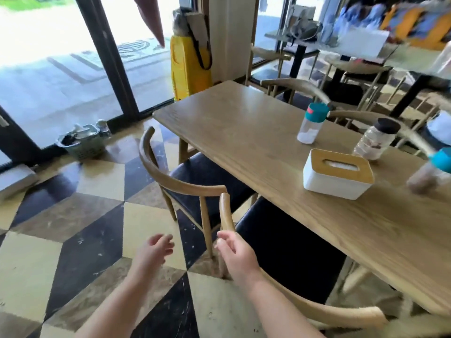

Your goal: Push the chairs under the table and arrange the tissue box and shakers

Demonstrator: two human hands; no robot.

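A wooden table [244,132] carries a white tissue box with a wooden lid [338,173]. Behind the box stand a teal-lidded shaker of white powder [311,124] and a black-lidded jar [375,140]. A second teal-lidded shaker [429,172] is blurred at the right edge. Two wooden chairs with black seats stand on my side. The far chair [185,184] and the near chair [288,245] both have their seats partly under the table. My right hand [236,254] grips the near chair's curved back rail. My left hand [153,250] hangs over the floor, fingers loosely curled, holding nothing.
A yellow floor sign [190,67] leans by the pillar past the table's far end. A basket of bottles [83,142] sits on the tiled floor by the glass doors. More chairs [305,89] and tables crowd the back right.
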